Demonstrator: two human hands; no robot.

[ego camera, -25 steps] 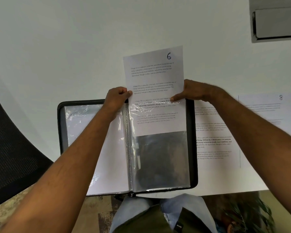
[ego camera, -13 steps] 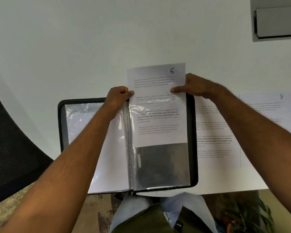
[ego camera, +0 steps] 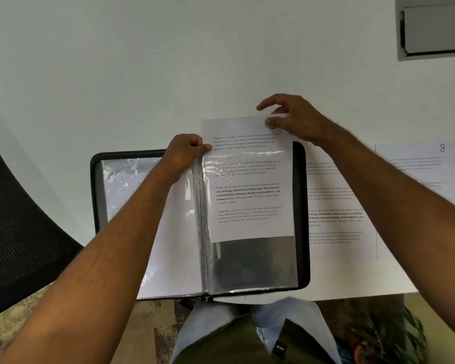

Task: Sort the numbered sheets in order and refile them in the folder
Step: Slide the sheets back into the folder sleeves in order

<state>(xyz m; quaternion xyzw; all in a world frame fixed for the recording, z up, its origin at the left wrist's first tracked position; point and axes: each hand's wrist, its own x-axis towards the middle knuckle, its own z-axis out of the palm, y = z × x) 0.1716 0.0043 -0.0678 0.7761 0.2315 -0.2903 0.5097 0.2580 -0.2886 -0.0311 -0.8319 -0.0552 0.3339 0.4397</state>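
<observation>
A dark mesh chair (ego camera: 24, 232) stood off the table's (ego camera: 142, 74) left edge. The black-rimmed folder (ego camera: 96, 179) lay open at the table's near edge, its glossy, crinkled plastic pockets catching glare. The left hand (ego camera: 184, 156), fingers curled, pinched the mouth of the right-hand sleeve (ego camera: 252, 261) at its top left corner, beside the ring spine (ego camera: 200, 219), apparently holding it open.

The sheet (ego camera: 247, 179), thin white paper with printed paragraphs, stood partway inside that sleeve, long axis running away from the person, in line with the sleeve. Its upper part stuck out past the folder's far edge; the sleeve's lower part showed dark and unfilled. The right hand (ego camera: 294, 122) gripped the sheet's top right corner, thumb over the written number, forefinger raised. That hand sat at the far end, so the push would probably run along the long axis toward the person.

More printed sheets (ego camera: 339, 206) lay flat right of the folder, one marked 8 (ego camera: 418, 166). A grey panel (ego camera: 436, 27) occupied the far right corner.
</observation>
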